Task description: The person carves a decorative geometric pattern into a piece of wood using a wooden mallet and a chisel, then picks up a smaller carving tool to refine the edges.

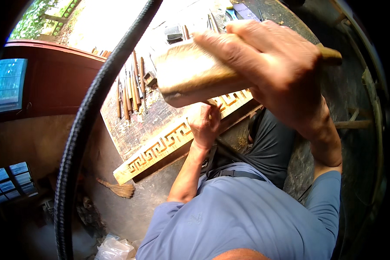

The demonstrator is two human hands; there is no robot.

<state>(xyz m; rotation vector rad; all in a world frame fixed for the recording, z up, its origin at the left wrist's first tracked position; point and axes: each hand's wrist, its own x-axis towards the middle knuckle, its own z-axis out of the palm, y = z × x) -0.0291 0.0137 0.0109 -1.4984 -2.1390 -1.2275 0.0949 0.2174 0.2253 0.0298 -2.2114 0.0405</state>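
My right hand grips a wooden mallet, held over the bench; its block is nearest the camera. Just below it, my left hand is closed round a wooden-handled tool, mostly hidden by the mallet and my fingers. That hand is at a long pale board carved with a Greek-key pattern along the bench's near edge. Behind the board, several wooden-handled carving tools lie side by side, with a small dark metal block beside them.
The worn workbench holds more tools and a brush. A thick black cable crosses the left foreground. A straw broom and a plastic bag lie on the floor. A wooden frame stands at the right.
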